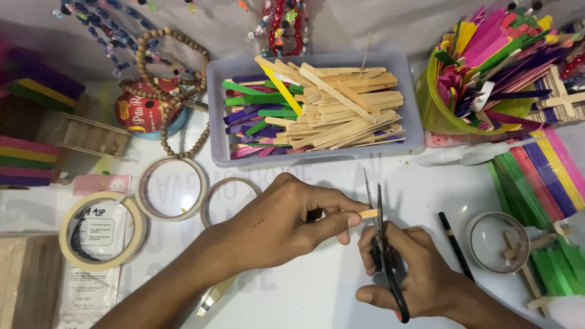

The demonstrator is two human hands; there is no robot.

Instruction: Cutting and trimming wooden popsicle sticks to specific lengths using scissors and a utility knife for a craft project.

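Note:
My left hand (286,222) pinches a short plain wooden craft stick (367,214), its tip poking out to the right of my fingers. Black-handled scissors (379,244) are in my right hand (414,274), their blades open and upright around the end of the stick. Both hands hover over the white table (317,292), just in front of a grey tray (411,116) filled with plain and coloured craft sticks (329,109).
Three tape rolls (103,228) lie at left. A green cup of coloured sticks (487,61) stands at back right, stick mats (542,176) beside it. A black pencil (456,245) and a small round dish (496,242) lie right of my hand. Bead necklaces (164,79) lie at back left.

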